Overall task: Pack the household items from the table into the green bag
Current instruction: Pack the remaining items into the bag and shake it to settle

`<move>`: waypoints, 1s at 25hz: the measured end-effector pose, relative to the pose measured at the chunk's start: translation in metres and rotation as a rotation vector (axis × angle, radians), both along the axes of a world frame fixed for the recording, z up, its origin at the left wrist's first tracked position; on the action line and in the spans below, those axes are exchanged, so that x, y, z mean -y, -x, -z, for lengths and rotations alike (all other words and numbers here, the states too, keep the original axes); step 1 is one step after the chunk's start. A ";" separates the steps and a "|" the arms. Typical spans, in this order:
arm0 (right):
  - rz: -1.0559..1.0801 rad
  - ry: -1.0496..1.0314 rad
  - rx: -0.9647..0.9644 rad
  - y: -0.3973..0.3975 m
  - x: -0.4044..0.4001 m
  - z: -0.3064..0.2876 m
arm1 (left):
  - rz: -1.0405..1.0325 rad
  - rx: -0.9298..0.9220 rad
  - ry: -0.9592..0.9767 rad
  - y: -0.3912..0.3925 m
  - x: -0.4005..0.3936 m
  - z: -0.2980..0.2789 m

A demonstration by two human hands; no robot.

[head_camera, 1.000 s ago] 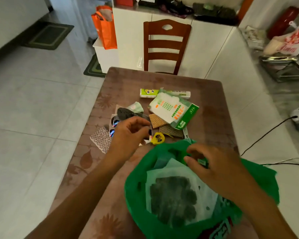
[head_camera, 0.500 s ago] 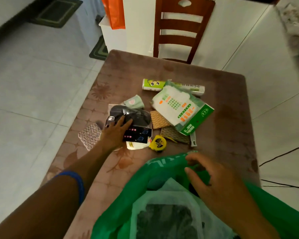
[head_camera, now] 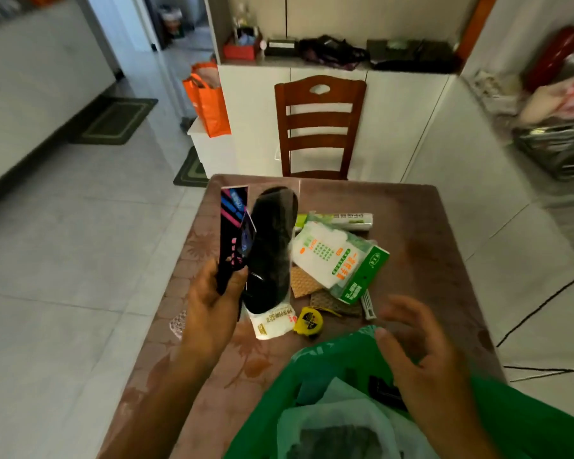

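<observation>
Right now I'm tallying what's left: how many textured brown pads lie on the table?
2. A lighter brown pad lies beside the held insole pack; a darker brown pad lies right of the yellow tape measure. Others may hide under the packets.

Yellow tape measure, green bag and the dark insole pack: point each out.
yellow tape measure (head_camera: 308, 322): head view, middle of its round case.
green bag (head_camera: 315, 367): head view, near rim of its opening.
dark insole pack (head_camera: 272, 246): head view, middle of the dark insole.
</observation>
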State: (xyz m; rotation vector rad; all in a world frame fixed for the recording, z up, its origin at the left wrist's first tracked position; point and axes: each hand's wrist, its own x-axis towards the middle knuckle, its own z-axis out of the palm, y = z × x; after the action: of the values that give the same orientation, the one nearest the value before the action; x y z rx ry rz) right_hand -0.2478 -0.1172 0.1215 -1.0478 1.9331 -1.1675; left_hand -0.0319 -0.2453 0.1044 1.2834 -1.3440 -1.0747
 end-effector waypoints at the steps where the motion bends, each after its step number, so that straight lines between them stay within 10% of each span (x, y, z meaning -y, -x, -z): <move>1: 0.021 0.062 0.108 -0.006 -0.002 -0.014 | 0.026 -0.105 -0.051 0.000 -0.017 -0.026; 5: -0.069 0.222 0.495 -0.034 -0.021 -0.053 | 0.109 -0.244 -0.236 0.005 -0.087 -0.079; 16: 0.402 0.531 0.764 0.020 -0.085 -0.041 | 0.328 -0.135 -0.432 0.003 -0.181 -0.037; 19: 0.296 0.640 0.710 0.040 -0.087 -0.046 | 0.450 0.055 -0.577 0.020 -0.181 -0.002; 25: 0.092 0.581 0.761 0.039 -0.094 -0.045 | 0.443 1.019 -0.118 0.037 -0.184 0.038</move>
State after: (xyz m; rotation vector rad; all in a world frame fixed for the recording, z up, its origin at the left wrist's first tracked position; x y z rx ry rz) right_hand -0.2872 -0.0230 0.1668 -0.6206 1.0733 -1.9022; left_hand -0.0685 -0.0615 0.0668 1.7697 -2.4334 -0.7773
